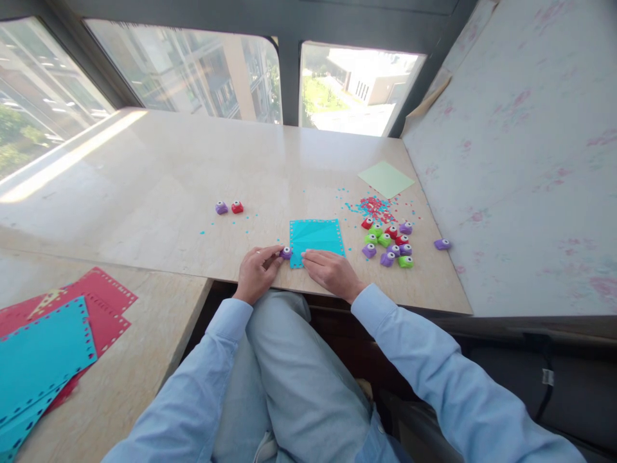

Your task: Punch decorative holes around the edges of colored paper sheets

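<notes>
Tabletop: your left hand pinches the purple punch at the teal sheet's near-left corner — right hand flat, pinning it.

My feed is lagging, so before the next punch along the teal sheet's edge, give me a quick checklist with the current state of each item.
1. Purple punch sits at the teal sheet near-left corner: ok.
2. Left hand fingers on the punch: ok.
3. Right hand pressing the sheet's near edge flat: ok.
4. Sheet lies flat on the table: ok.
5. Sheet edge fully seated in the punch slot: cannot tell.
6. Spare punches clear of the sheet, to its right: ok.
</notes>
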Action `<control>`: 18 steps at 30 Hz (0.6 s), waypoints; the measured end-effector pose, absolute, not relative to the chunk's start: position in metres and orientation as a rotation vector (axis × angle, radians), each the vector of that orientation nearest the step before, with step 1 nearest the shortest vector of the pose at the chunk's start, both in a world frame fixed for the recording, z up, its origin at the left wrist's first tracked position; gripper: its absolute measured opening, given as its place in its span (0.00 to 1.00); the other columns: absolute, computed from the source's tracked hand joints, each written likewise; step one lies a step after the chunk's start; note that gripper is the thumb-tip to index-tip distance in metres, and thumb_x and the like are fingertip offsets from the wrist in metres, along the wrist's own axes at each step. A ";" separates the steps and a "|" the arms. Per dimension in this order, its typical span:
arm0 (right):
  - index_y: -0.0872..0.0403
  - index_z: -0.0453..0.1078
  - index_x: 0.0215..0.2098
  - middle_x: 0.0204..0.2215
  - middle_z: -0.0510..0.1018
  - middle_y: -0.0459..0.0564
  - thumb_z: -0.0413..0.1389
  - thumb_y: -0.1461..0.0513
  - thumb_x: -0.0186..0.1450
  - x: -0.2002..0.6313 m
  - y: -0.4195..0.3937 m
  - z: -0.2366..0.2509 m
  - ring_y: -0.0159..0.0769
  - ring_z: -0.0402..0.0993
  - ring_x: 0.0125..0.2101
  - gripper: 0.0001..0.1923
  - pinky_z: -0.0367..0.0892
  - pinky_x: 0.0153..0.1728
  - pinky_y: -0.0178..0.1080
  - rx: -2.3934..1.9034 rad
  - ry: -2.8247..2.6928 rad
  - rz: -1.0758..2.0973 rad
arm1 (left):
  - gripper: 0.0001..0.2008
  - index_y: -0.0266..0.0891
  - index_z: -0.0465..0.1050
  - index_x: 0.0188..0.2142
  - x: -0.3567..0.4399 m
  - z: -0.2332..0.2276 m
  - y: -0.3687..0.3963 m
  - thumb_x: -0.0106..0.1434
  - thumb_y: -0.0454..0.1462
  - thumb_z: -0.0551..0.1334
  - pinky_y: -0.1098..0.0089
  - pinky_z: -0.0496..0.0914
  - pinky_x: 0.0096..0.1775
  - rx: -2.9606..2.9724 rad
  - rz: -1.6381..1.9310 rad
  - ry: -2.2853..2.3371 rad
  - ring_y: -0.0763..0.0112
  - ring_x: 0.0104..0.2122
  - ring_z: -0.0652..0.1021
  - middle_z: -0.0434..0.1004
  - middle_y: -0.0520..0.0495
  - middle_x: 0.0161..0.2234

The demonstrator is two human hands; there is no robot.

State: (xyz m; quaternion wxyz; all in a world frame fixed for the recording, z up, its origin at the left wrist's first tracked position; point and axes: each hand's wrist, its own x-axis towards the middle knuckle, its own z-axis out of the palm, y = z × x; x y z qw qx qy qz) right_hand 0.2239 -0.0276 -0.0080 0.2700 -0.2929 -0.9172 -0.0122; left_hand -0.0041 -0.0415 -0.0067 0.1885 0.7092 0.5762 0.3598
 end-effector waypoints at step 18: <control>0.57 0.74 0.45 0.49 0.79 0.55 0.52 0.68 0.69 0.217 -0.023 -0.004 0.42 0.73 0.53 0.11 0.70 0.53 0.45 -0.829 -2.454 0.082 | 0.11 0.42 0.77 0.45 -0.005 0.002 -0.046 0.65 0.40 0.61 0.61 0.67 0.52 2.104 1.019 1.444 0.64 0.48 0.77 0.80 0.46 0.46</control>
